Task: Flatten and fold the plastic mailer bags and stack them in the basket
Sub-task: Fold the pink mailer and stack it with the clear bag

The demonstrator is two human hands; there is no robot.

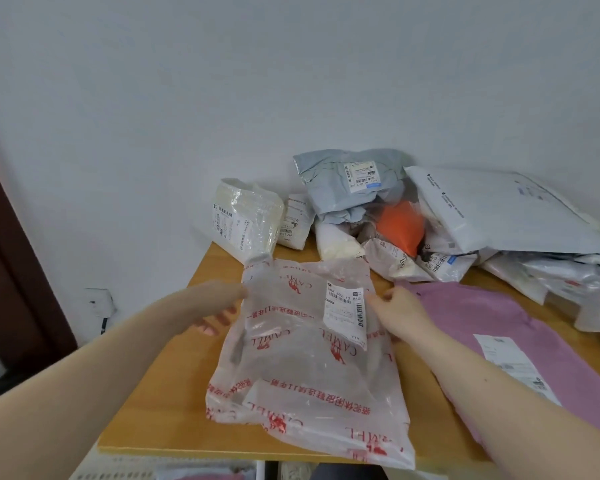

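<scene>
My left hand (219, 306) holds the upper left edge of the translucent plastic mailer bag with red print (309, 355); its fingers go under the film, thumb on top. My right hand (400, 308) pinches the right edge, beside the white shipping label (345, 308). The bag lies on the wooden table (174, 393). A flat purple mailer bag (499, 327) lies just beside it on the right. A heap of unfolded mailers (388, 216) lies behind, against the wall.

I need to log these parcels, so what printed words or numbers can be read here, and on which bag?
"CAMEL", red, upside down, repeated: translucent mailer bag.
"502 502 12 815", roughly: its white shipping label.
Red Chinese lines on that bag: too blurred.
Labels on the pink mailer and the piled bags: unreadable.
</scene>
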